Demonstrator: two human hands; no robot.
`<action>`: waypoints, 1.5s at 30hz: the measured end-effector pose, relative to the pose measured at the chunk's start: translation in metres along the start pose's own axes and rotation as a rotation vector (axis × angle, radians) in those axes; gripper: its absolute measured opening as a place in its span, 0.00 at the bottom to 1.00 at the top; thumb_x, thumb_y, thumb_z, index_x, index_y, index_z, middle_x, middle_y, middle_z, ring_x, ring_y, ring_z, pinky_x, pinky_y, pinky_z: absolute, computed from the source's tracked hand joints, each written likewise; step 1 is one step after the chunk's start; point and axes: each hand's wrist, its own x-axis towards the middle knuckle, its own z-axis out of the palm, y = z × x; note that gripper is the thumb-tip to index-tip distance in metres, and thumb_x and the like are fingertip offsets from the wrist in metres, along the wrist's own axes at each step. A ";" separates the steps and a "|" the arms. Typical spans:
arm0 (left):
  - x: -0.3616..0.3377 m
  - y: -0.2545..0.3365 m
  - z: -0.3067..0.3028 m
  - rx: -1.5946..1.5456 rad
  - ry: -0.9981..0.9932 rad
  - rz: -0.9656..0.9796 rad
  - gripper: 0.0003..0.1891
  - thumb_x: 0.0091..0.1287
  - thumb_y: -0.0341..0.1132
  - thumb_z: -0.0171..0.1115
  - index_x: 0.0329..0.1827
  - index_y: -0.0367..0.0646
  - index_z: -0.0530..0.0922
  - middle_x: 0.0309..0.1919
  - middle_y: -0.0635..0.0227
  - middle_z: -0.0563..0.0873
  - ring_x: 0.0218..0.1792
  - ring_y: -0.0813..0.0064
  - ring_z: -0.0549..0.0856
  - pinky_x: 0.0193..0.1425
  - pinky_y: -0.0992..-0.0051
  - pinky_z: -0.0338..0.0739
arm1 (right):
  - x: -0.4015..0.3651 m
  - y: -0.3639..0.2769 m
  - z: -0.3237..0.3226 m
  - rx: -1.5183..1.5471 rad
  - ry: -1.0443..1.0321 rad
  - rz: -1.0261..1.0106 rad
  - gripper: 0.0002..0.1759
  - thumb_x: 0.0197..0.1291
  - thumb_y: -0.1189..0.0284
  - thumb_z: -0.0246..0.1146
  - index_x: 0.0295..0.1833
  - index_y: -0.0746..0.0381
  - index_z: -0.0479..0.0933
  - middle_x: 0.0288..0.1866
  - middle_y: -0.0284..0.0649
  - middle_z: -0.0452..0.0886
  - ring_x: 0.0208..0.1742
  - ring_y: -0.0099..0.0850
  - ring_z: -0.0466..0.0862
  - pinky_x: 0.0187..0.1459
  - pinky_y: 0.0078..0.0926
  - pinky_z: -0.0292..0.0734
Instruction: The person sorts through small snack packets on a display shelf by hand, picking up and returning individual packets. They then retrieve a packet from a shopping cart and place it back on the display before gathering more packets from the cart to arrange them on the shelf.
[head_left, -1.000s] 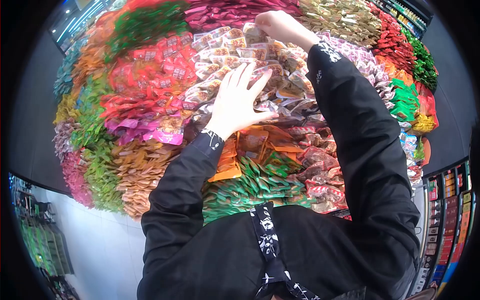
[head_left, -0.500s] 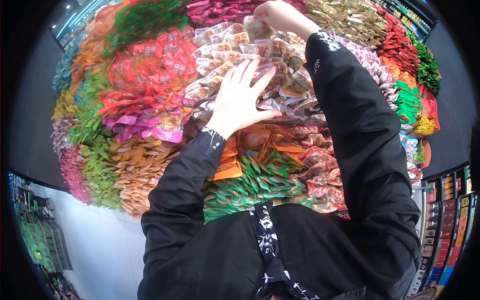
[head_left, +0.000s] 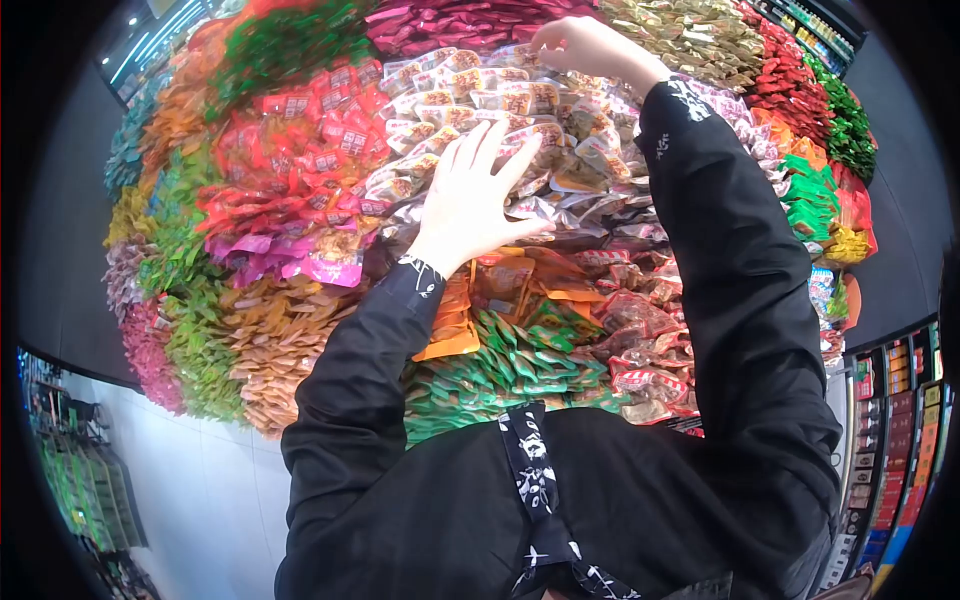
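Observation:
My left hand [head_left: 472,200] lies with spread fingers over the white-and-clear snack packets [head_left: 515,98] in the middle of the heap. It seems to rest on them and grips none. Farther up, my right hand [head_left: 595,52] hovers at the far end of the same packets, its fingers loosely bent and apart, with no packet visible in them. Left of these lie red snack packets [head_left: 330,125], and magenta packets [head_left: 460,25] are stacked just beyond. Orange packets [head_left: 510,275] sit below my left wrist. Part of the white packets is hidden under my left hand.
Green packets [head_left: 500,365] and red-and-clear packets [head_left: 640,340] fill the near edge, close to my body. Beige packets [head_left: 690,40] lie at the far right. Stocked shelves [head_left: 890,440] stand at right, beyond pale floor [head_left: 215,490] at left.
My right hand has let go of a white packet at the far end of the row and shifted right and slightly nearer. My left hand has barely moved.

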 end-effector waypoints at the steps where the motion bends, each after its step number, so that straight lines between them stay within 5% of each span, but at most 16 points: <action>1: 0.001 0.000 0.000 0.007 0.008 0.003 0.47 0.48 0.64 0.64 0.71 0.56 0.60 0.68 0.51 0.61 0.69 0.56 0.60 0.70 0.57 0.52 | -0.002 0.009 0.003 -0.002 0.002 0.007 0.16 0.58 0.65 0.61 0.51 0.59 0.78 0.44 0.44 0.82 0.45 0.37 0.82 0.47 0.31 0.76; 4: 0.001 0.001 0.000 0.008 0.006 0.004 0.47 0.48 0.63 0.64 0.71 0.55 0.60 0.69 0.51 0.60 0.69 0.56 0.60 0.70 0.57 0.51 | -0.008 0.019 0.017 0.039 0.062 -0.040 0.22 0.55 0.65 0.63 0.55 0.61 0.75 0.51 0.48 0.78 0.51 0.40 0.79 0.51 0.32 0.74; 6: 0.000 0.001 -0.001 0.007 0.005 -0.003 0.46 0.48 0.63 0.64 0.71 0.55 0.60 0.69 0.51 0.60 0.69 0.56 0.60 0.70 0.58 0.52 | -0.010 0.021 0.025 0.032 0.366 0.120 0.26 0.53 0.65 0.64 0.56 0.64 0.72 0.55 0.50 0.74 0.54 0.41 0.76 0.54 0.33 0.71; 7: 0.000 0.001 -0.001 0.011 0.006 -0.004 0.46 0.48 0.63 0.64 0.71 0.55 0.60 0.69 0.51 0.60 0.69 0.56 0.60 0.70 0.58 0.52 | -0.010 0.022 0.026 -0.056 0.475 0.095 0.24 0.52 0.64 0.65 0.54 0.64 0.74 0.46 0.47 0.78 0.47 0.40 0.78 0.50 0.33 0.73; 8: 0.000 0.001 -0.001 0.007 0.006 -0.003 0.46 0.48 0.62 0.65 0.71 0.55 0.60 0.69 0.51 0.60 0.69 0.56 0.60 0.70 0.58 0.52 | -0.010 0.027 0.024 -0.054 0.476 0.092 0.24 0.52 0.64 0.65 0.54 0.64 0.74 0.46 0.47 0.78 0.47 0.40 0.78 0.50 0.33 0.73; 10: -0.001 0.001 -0.002 0.002 0.007 -0.001 0.46 0.48 0.62 0.65 0.71 0.55 0.60 0.69 0.51 0.60 0.68 0.56 0.60 0.70 0.58 0.52 | -0.013 0.031 0.013 0.003 -0.042 0.224 0.23 0.52 0.64 0.66 0.52 0.63 0.74 0.40 0.44 0.79 0.40 0.38 0.79 0.44 0.33 0.74; 14: 0.001 0.001 -0.001 0.006 0.012 -0.002 0.46 0.49 0.62 0.65 0.71 0.55 0.60 0.68 0.52 0.61 0.68 0.56 0.60 0.70 0.58 0.53 | -0.017 0.025 0.012 0.168 0.036 -0.037 0.16 0.56 0.61 0.65 0.46 0.59 0.78 0.34 0.41 0.81 0.34 0.33 0.79 0.39 0.31 0.73; 15: 0.000 0.001 -0.001 0.015 0.008 -0.001 0.46 0.49 0.62 0.64 0.71 0.55 0.60 0.68 0.52 0.61 0.68 0.56 0.60 0.70 0.58 0.53 | -0.015 0.019 0.010 0.154 -0.015 -0.002 0.12 0.53 0.70 0.62 0.45 0.57 0.80 0.36 0.44 0.83 0.37 0.36 0.82 0.41 0.31 0.76; 20: 0.001 0.002 -0.001 0.027 0.014 0.000 0.45 0.50 0.63 0.63 0.71 0.55 0.61 0.68 0.52 0.61 0.68 0.56 0.60 0.70 0.58 0.53 | 0.004 0.019 0.045 0.153 0.029 -0.080 0.11 0.52 0.65 0.65 0.41 0.56 0.82 0.33 0.41 0.84 0.37 0.37 0.83 0.41 0.31 0.76; 24: -0.001 0.000 0.002 0.045 0.026 -0.002 0.42 0.54 0.62 0.60 0.71 0.56 0.61 0.68 0.52 0.61 0.68 0.57 0.60 0.70 0.59 0.53 | 0.004 0.016 0.044 0.124 0.093 -0.053 0.11 0.53 0.63 0.65 0.40 0.56 0.81 0.37 0.40 0.84 0.36 0.37 0.84 0.39 0.33 0.77; 25: -0.001 0.000 0.003 0.052 0.016 -0.006 0.40 0.56 0.62 0.58 0.71 0.56 0.61 0.68 0.52 0.61 0.68 0.57 0.60 0.70 0.59 0.53 | -0.004 0.013 0.035 0.254 0.010 0.140 0.12 0.54 0.64 0.64 0.41 0.57 0.80 0.39 0.41 0.84 0.37 0.36 0.84 0.41 0.33 0.77; 28: 0.000 0.000 0.005 0.042 0.029 -0.020 0.41 0.56 0.63 0.58 0.71 0.55 0.60 0.68 0.52 0.61 0.68 0.57 0.60 0.70 0.59 0.53 | -0.023 0.020 0.028 0.240 0.324 -0.009 0.12 0.57 0.64 0.62 0.44 0.57 0.78 0.38 0.41 0.83 0.39 0.33 0.83 0.42 0.28 0.77; 32: 0.002 0.002 0.003 0.037 0.022 -0.044 0.43 0.53 0.59 0.63 0.72 0.58 0.59 0.69 0.57 0.60 0.68 0.58 0.61 0.70 0.58 0.54 | -0.069 0.017 0.005 0.246 0.341 0.134 0.11 0.62 0.66 0.60 0.45 0.61 0.75 0.34 0.37 0.80 0.35 0.25 0.79 0.39 0.25 0.75; 36: -0.002 0.007 -0.011 0.107 0.082 0.191 0.37 0.49 0.53 0.69 0.64 0.55 0.69 0.67 0.59 0.63 0.69 0.59 0.60 0.70 0.59 0.53 | -0.131 -0.029 -0.016 0.212 0.079 0.031 0.06 0.58 0.72 0.61 0.39 0.63 0.76 0.32 0.39 0.80 0.32 0.30 0.79 0.40 0.27 0.74; 39: -0.005 0.003 -0.015 0.010 0.093 0.248 0.26 0.48 0.44 0.72 0.51 0.50 0.78 0.61 0.60 0.70 0.63 0.59 0.68 0.66 0.59 0.61 | -0.167 -0.047 -0.012 0.103 -0.075 -0.144 0.06 0.52 0.73 0.64 0.37 0.61 0.78 0.34 0.39 0.78 0.42 0.39 0.76 0.49 0.32 0.71; 45: -0.003 0.000 -0.004 -0.131 0.157 0.207 0.07 0.52 0.35 0.69 0.34 0.46 0.83 0.52 0.60 0.77 0.56 0.58 0.74 0.60 0.61 0.68 | -0.175 -0.041 0.031 -0.144 0.096 -0.211 0.04 0.49 0.71 0.63 0.29 0.59 0.76 0.29 0.37 0.77 0.40 0.37 0.76 0.41 0.36 0.74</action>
